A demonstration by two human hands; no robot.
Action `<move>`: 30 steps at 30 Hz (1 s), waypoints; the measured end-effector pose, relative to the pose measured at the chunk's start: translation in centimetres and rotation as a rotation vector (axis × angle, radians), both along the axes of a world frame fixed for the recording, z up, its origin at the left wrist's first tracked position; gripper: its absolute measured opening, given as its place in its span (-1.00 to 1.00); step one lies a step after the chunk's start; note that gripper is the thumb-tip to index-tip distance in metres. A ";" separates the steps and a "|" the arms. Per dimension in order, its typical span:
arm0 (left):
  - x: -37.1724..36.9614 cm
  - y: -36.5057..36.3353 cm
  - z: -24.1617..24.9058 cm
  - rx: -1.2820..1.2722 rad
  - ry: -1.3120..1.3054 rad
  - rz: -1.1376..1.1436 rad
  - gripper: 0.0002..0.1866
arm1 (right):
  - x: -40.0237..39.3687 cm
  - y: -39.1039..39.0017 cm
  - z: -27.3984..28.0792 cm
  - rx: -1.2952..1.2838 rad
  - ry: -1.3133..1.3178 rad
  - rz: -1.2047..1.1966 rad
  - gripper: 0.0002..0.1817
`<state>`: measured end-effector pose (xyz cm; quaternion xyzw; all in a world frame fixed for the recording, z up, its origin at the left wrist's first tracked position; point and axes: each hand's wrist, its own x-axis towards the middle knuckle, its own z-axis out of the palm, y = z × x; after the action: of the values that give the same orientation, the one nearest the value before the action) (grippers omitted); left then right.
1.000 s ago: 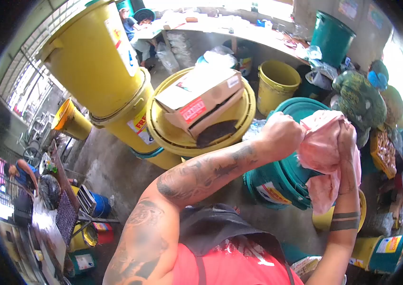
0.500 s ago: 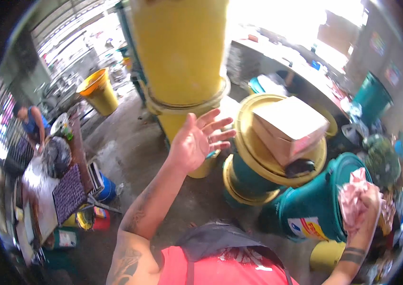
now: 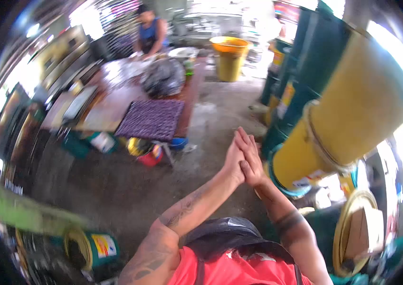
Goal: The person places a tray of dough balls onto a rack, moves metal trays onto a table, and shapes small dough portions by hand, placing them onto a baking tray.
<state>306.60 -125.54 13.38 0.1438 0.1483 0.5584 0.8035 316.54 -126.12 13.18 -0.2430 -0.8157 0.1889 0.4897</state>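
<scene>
Palm against palm, my left hand and my right hand meet in front of my chest, above the floor. Their fingers are stretched out and pointing away from me. Neither hand shows any object in it, though the space between the palms is hidden. The stacked yellow buckets stand just to the right of the hands, not touching them. Below the forearms are a dark apron and a red shirt.
A table at the left bears a purple woven mat and a dark plastic bag. Behind it is a person in blue. A yellow bin stands farther back; a cardboard box lies at lower right.
The view has swung left toward the table. My right hand has let go of the pink cloth, which is out of sight, and both hands have come together.
</scene>
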 end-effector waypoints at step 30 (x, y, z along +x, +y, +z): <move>-60.4 -18.7 1.7 0.263 0.100 1.684 -0.48 | -63.7 6.5 -12.6 -0.046 -0.682 0.576 -0.47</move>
<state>246.25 -144.19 15.12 0.1020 0.1749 0.9752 0.0896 252.82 -119.65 0.55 -0.0651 -0.9606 0.2446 0.1145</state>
